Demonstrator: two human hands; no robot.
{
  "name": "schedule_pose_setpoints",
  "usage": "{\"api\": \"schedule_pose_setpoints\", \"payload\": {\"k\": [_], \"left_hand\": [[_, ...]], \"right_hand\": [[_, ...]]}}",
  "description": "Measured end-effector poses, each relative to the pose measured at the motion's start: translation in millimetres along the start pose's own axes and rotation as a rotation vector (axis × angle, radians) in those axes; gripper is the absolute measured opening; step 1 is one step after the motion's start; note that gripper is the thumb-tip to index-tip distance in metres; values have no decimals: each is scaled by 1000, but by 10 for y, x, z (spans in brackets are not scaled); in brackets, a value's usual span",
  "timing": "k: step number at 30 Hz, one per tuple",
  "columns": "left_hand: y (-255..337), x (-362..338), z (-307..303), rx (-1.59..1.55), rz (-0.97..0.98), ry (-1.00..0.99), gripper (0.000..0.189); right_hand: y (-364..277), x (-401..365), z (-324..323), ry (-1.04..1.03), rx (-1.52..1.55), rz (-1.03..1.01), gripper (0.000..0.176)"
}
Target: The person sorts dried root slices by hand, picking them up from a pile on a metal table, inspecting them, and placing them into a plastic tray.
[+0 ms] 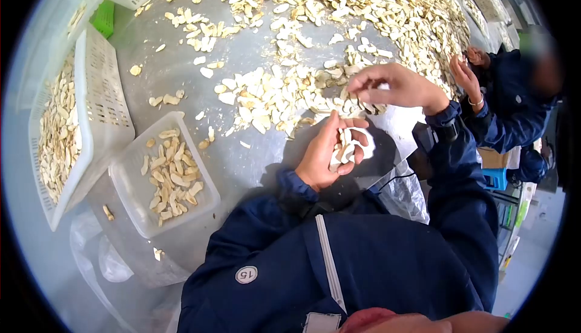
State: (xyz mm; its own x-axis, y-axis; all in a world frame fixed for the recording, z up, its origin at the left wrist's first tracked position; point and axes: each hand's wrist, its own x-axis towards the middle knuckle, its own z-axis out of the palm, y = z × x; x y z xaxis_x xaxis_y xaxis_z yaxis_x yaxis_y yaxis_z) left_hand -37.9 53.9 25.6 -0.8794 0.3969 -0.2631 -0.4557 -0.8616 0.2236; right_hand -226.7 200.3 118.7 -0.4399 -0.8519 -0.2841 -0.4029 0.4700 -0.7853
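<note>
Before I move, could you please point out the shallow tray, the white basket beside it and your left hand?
Shallow tray (134,182): head view, bare floor.
White basket (104,88): head view, perforated side wall.
Left hand (321,156): head view, palm.

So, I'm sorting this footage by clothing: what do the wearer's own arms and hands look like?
The left hand and right hand are bare, without gloves. The navy sleeves end in gathered cuffs, and a dark, watch-like band sits over the right sleeve.

The left hand (322,156) cups several pale slices (346,151).
</note>
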Motion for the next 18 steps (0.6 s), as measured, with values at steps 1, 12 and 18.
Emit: {"api": "schedule_pose_setpoints", "payload": {"k": [1, 12, 18], "left_hand": [[13, 1, -10, -86, -29, -28, 50], [3, 11, -108, 220, -35, -54, 28], [5, 12, -100, 115, -47, -76, 26]], "right_hand": [[-64, 79, 16, 53, -112, 27, 27], [340, 1364, 357, 513, -760, -131, 26], [392, 860, 178, 462, -558, 57, 28]]}}
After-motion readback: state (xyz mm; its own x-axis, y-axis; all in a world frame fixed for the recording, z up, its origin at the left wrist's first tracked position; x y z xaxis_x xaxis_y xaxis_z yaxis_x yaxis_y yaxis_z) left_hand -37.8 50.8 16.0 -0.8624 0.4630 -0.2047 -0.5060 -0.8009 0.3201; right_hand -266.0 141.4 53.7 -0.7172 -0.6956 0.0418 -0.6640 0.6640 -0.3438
